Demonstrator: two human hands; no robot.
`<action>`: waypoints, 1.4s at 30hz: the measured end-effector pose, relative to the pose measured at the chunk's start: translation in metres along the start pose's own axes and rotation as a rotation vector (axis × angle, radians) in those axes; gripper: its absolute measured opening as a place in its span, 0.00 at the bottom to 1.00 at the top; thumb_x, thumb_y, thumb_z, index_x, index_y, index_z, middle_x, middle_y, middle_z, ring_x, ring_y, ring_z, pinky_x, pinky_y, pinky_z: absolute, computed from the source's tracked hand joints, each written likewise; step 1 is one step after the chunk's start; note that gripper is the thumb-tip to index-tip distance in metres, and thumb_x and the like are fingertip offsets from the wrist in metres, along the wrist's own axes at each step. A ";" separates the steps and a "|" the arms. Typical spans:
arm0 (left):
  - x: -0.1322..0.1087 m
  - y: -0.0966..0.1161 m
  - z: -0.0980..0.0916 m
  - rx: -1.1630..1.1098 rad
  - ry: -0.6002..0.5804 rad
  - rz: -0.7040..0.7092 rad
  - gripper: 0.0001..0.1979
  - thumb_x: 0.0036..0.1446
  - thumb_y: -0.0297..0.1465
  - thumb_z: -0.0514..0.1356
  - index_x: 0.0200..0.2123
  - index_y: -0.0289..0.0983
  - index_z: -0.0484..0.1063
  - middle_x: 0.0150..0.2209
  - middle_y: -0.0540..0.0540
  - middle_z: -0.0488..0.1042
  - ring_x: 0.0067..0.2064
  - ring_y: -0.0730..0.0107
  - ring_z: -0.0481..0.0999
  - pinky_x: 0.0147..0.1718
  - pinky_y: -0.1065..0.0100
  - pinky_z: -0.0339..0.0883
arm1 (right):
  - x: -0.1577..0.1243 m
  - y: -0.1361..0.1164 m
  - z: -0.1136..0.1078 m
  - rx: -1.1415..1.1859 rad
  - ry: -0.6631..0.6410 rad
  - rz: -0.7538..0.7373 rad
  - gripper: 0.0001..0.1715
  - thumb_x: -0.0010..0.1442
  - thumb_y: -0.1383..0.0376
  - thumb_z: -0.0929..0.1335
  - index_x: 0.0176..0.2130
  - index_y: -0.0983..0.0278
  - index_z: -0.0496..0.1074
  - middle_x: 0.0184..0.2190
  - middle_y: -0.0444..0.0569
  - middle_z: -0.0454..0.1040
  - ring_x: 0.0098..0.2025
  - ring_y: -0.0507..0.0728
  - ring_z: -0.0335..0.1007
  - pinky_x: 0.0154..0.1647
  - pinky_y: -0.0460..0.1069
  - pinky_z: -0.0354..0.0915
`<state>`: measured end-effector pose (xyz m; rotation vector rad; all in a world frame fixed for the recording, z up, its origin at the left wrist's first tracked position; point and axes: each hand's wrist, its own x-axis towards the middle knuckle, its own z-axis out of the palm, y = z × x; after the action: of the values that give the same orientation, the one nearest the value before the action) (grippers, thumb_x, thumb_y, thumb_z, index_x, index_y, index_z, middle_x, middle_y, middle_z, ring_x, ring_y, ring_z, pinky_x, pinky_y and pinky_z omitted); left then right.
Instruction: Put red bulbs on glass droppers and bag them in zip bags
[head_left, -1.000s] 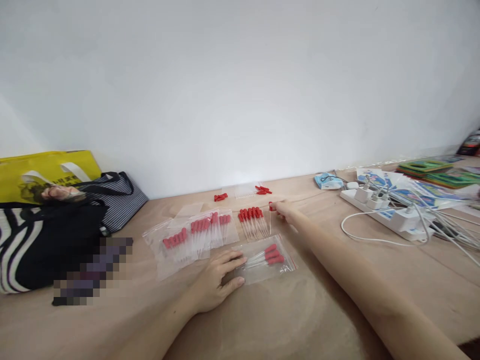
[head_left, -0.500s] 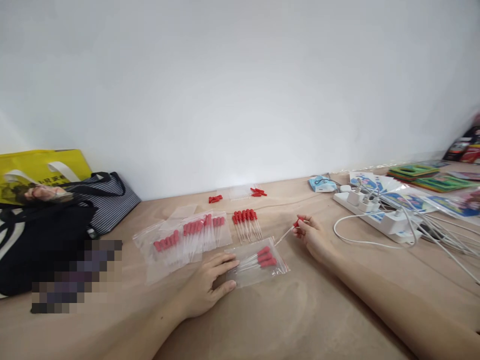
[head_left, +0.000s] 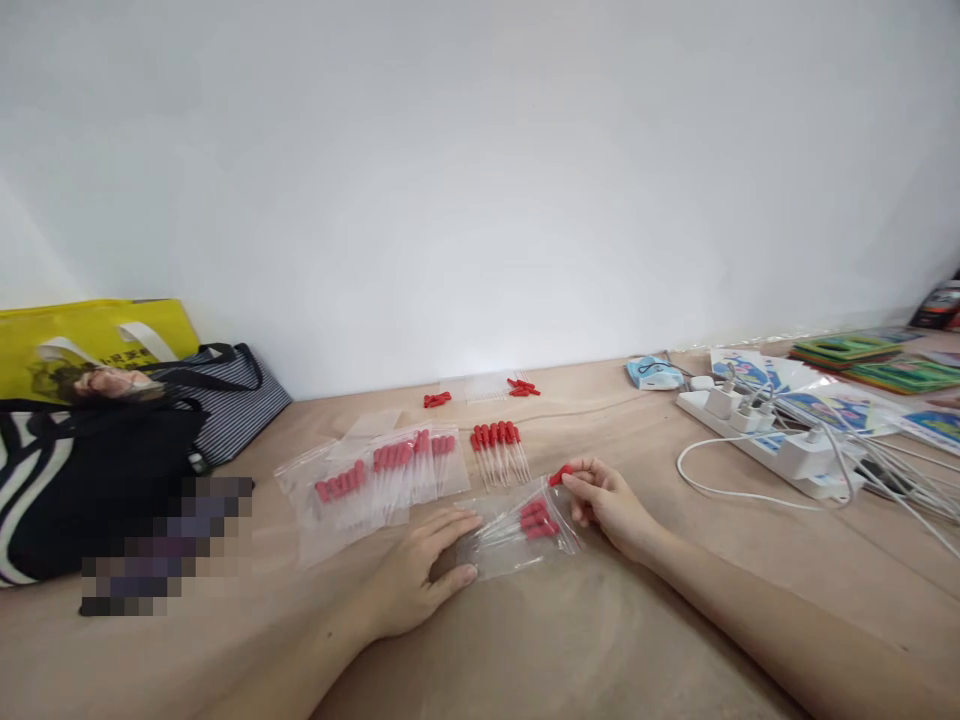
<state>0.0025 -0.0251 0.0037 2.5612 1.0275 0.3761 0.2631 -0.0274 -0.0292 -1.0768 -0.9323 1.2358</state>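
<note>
A clear zip bag (head_left: 495, 560) lies in front of me with several red-bulbed droppers (head_left: 535, 518) inside. My left hand (head_left: 424, 565) rests at the bag's left end, fingers stretched out and thumb apart, fingertips touching the plastic. Between the thumb and fingers of my right hand (head_left: 609, 505) is the red bulb of another dropper (head_left: 559, 474). Its thin clear tube points left into the bag's mouth, while the bulb stays outside. Just behind the bag lies a row of loose droppers (head_left: 496, 436). Filled bags of droppers (head_left: 397, 455) overlap to the left.
Small red bulbs (head_left: 438, 399) and clear tubes (head_left: 487, 388) lie near the wall. On the right are a blue mask (head_left: 654, 373), a white power strip (head_left: 757, 440) with cables, and printed cards (head_left: 750, 372). A black bag (head_left: 97, 490) and a yellow bag (head_left: 161, 325) stand left.
My right hand has moved left with the dropper, and its tube has slid into the bag's opening. My left hand stays at the bag's left end. The view has shifted slightly.
</note>
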 end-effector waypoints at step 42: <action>-0.001 0.001 -0.001 -0.050 -0.019 -0.004 0.20 0.55 0.39 0.53 0.52 0.44 0.63 0.55 0.47 0.61 0.56 0.60 0.59 0.53 0.55 0.54 | 0.138 -0.005 0.038 -0.517 0.087 -0.125 0.07 0.47 0.65 0.66 0.22 0.66 0.67 0.18 0.43 0.69 0.18 0.47 0.60 0.19 0.43 0.58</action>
<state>0.0024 -0.0261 0.0046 2.5133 1.0037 0.3715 0.2439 0.1137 -0.0177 -1.4368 -1.2690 0.8540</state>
